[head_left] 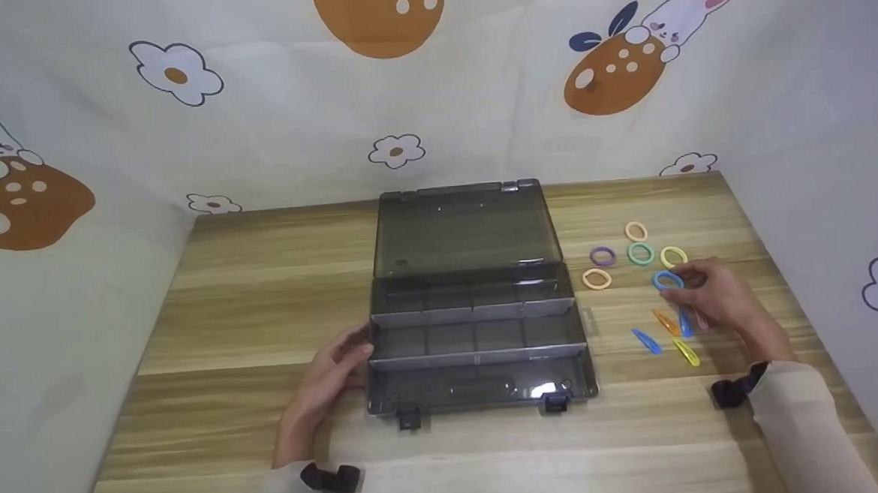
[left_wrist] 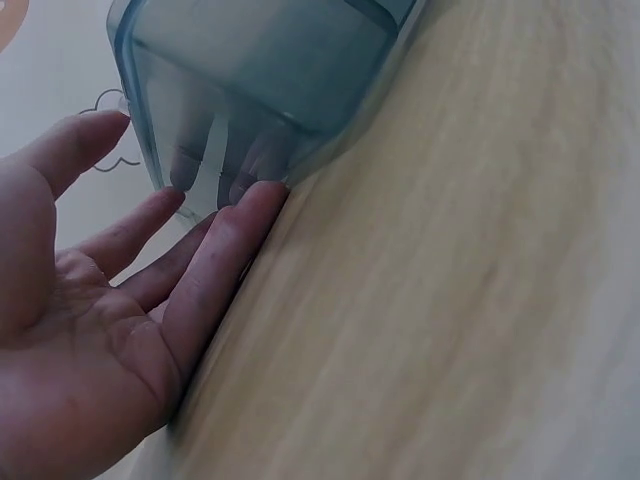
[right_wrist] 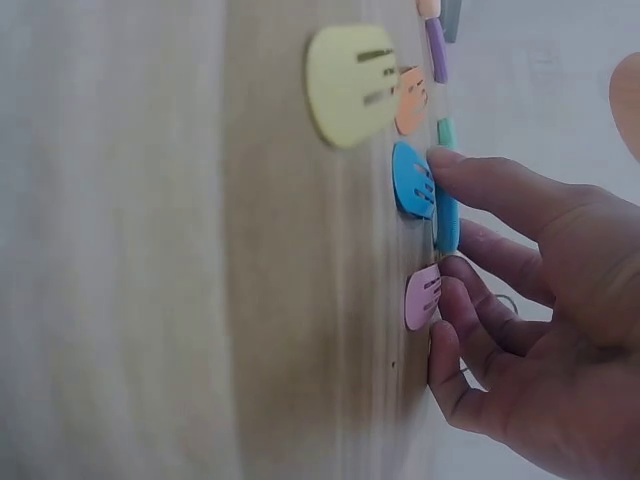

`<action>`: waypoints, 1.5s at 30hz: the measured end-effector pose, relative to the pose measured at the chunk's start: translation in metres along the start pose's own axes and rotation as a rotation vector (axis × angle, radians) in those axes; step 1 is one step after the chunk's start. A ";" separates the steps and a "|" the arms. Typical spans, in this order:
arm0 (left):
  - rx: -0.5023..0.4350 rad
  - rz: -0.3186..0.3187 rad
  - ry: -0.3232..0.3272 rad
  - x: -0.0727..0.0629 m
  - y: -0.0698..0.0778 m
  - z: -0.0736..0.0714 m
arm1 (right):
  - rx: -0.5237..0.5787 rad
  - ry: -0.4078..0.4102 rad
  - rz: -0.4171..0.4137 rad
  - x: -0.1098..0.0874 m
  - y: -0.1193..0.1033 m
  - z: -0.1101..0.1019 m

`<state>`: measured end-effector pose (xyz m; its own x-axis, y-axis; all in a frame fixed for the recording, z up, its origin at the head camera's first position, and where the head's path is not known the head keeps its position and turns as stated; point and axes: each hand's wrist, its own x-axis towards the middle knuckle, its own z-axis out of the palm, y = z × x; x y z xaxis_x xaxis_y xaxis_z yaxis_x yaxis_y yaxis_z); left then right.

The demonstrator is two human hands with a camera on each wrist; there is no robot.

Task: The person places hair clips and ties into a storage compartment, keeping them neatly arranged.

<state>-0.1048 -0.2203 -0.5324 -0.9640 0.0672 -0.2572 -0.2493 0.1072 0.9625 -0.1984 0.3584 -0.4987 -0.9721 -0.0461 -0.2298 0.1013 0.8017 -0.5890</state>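
Note:
A dark see-through compartment box (head_left: 476, 335) stands on the wooden table with its lid (head_left: 468, 230) tilted back. My left hand (head_left: 336, 364) rests at its left side, with extended fingers (left_wrist: 225, 265) against the wall and the thumb raised. Over at the right, my right hand (head_left: 716, 296) pinches a blue hair tie (head_left: 656, 283) between thumb and index finger, low over the table. Below that hand lie snap hair clips: blue (head_left: 647, 341), orange (head_left: 666, 322), another blue (head_left: 685, 324), yellow (head_left: 687, 352) and pink (right_wrist: 423, 298), the last partly hidden by the hand in the head view.
More hair ties lie beyond the right hand: purple (head_left: 602, 256), green (head_left: 641, 253), yellow (head_left: 674, 256) and two peach ones (head_left: 597, 279). Two latches (head_left: 408, 419) stick out at the box's front edge. A patterned cloth (head_left: 290, 134) walls the table's back and sides.

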 end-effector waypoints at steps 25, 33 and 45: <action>0.013 0.018 0.042 -0.002 -0.003 0.002 | 0.013 0.160 -0.252 -0.005 -0.051 -0.002; 0.029 0.006 0.051 -0.001 -0.002 0.002 | 0.032 0.198 -0.381 -0.001 -0.091 -0.001; 0.020 0.024 0.056 -0.001 -0.003 0.005 | 0.017 0.162 -0.479 0.002 -0.147 0.008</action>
<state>-0.1027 -0.2160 -0.5355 -0.9735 0.0139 -0.2282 -0.2247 0.1261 0.9662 -0.2139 0.2351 -0.4188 -0.9303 -0.3127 0.1917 -0.3624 0.7032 -0.6117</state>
